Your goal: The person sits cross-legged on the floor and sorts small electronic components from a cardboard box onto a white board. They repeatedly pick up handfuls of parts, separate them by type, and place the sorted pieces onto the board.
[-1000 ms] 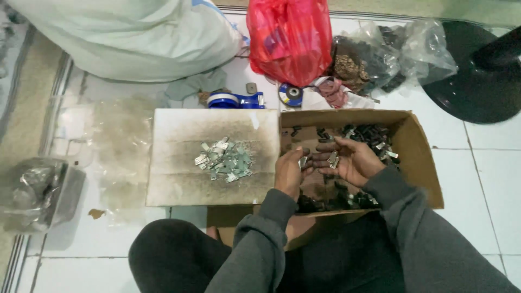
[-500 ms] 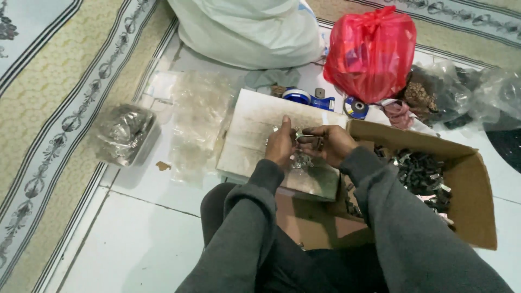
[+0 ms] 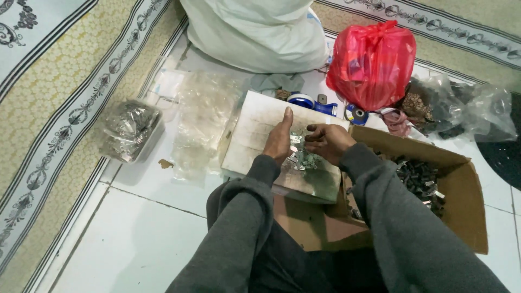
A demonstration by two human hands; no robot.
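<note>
My left hand [image 3: 279,139] stands on its edge on a white board [image 3: 251,126], fingers straight, palm against a small pile of shiny metal pieces [image 3: 303,158]. From the other side my right hand [image 3: 326,142] curls over the same pile, its fingertips touching the pieces. Whether it grips any is hidden under the fingers. The board rests across my lap and the left part of an open cardboard box [image 3: 461,217]. Dark metal parts [image 3: 419,179] lie inside the box to the right.
A red plastic bag [image 3: 372,62] and a white sack [image 3: 255,32] sit beyond the board, with blue tape rolls [image 3: 302,100] between. Clear plastic bags [image 3: 203,116] and a tray of bagged metal parts [image 3: 128,130] lie to the left on white tiles. A patterned carpet [image 3: 59,97] borders the left.
Both hands came out of the box and moved left onto the board, bringing metal pieces to the pile. The view has swung left toward the carpet.
</note>
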